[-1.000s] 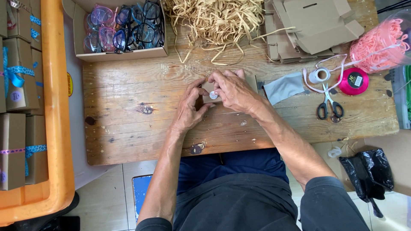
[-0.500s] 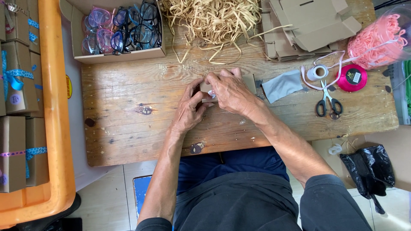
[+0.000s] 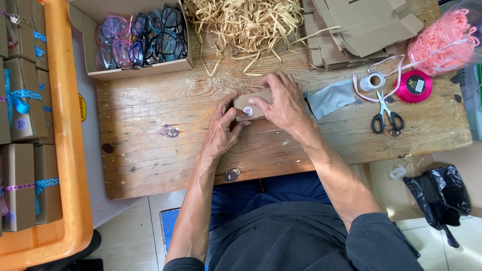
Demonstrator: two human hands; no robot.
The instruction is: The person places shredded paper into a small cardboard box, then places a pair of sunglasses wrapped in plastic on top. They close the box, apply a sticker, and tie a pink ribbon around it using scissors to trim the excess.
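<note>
Both hands are working on a small brown box [image 3: 251, 104] lying on the bench [image 3: 150, 150] just in front of the person. The left hand [image 3: 221, 131] is bracing the box's near left corner, its thumb and fingers closed lightly against the end. The right hand [image 3: 283, 100] is lying over the top, its forefinger pressing down on a round sticker [image 3: 247, 111] at the box's front edge. Compared with a second ago, the hands have hardly shifted: the box is sitting in the same spot and the sticker, earlier half hidden between the fingers, is now showing plainly under the fingertip, so the sealing of the flap appears to be nearing its end. Scissors [image 3: 385, 116] and a pink ribbon spool [image 3: 414, 86] are lying untouched to the right, well apart from the box.
</note>
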